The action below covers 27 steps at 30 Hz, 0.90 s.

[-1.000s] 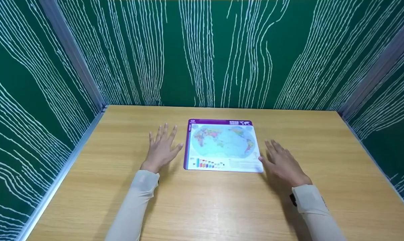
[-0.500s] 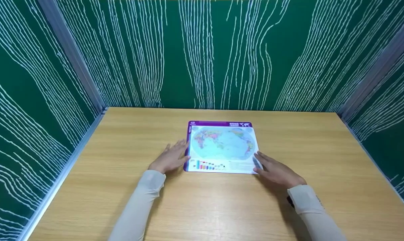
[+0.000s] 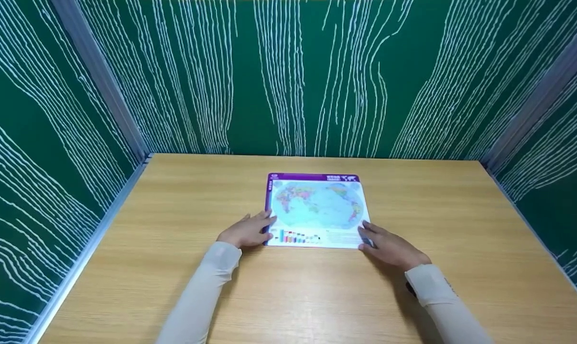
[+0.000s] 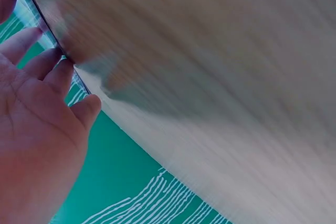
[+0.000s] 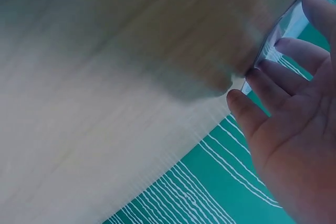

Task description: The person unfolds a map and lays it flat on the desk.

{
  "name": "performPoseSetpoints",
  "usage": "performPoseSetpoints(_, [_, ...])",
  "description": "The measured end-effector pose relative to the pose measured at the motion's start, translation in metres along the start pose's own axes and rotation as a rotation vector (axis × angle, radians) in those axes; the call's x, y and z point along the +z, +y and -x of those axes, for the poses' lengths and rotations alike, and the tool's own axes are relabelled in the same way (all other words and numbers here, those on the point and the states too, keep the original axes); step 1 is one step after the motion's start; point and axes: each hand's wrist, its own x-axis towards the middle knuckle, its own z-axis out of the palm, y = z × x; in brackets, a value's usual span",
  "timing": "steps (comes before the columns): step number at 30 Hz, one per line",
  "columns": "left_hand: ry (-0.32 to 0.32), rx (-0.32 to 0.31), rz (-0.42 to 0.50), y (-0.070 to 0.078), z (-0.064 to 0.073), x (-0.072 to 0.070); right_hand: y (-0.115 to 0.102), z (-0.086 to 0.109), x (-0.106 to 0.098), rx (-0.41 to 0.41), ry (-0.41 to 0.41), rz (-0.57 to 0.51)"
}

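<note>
A flat world map sheet (image 3: pixel 317 205) with a purple border and rounded corners lies on the table, its printed side up. At its lower left edge is my left hand (image 3: pixel 246 231), thumb and fingertips just overlapping the margin. My right hand (image 3: pixel 393 248) mirrors this at the lower right edge. Seen in the left wrist view, the slightly bent fingers of the left hand (image 4: pixel 42 114) meet the sheet's thin dark edge with their tips. The right wrist view has the right hand (image 5: pixel 299 114) likewise, fingertips along the edge and palm away from it.
The wooden table (image 3: pixel 298 301) spreads out around the map. A green wall (image 3: pixel 345 76) with wavy white lines rises behind it, and similar panels stand at both sides, joined by grey corner posts (image 3: pixel 104 79). Both forearms wear pale sleeves (image 3: pixel 192 291).
Both hands have moved inward to the map's side edges, the left one farther and also toward me. The left hand's spread fingers have drawn closer together. The map stays in place.
</note>
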Motion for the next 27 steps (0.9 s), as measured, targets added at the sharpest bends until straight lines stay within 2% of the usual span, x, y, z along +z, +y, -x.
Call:
performPoseSetpoints(2, [-0.001, -0.004, -0.008, 0.0002, 0.0001, -0.0007, -0.0008, -0.0013, 0.001, -0.022, 0.021, 0.022])
performPoseSetpoints(9, [0.006, 0.02, -0.062, 0.0002, 0.0003, -0.0005, -0.001, -0.0052, 0.0053, -0.198, 0.133, 0.124])
performPoseSetpoints(16, [0.023, -0.019, -0.076, 0.0005, 0.0022, 0.0011, -0.0021, -0.0064, 0.0033, -0.153, 0.103, 0.086])
performPoseSetpoints(27, [0.036, -0.036, -0.119, 0.0013, 0.0064, 0.0071, -0.0045, -0.0078, -0.0034, -0.108, 0.058, 0.058])
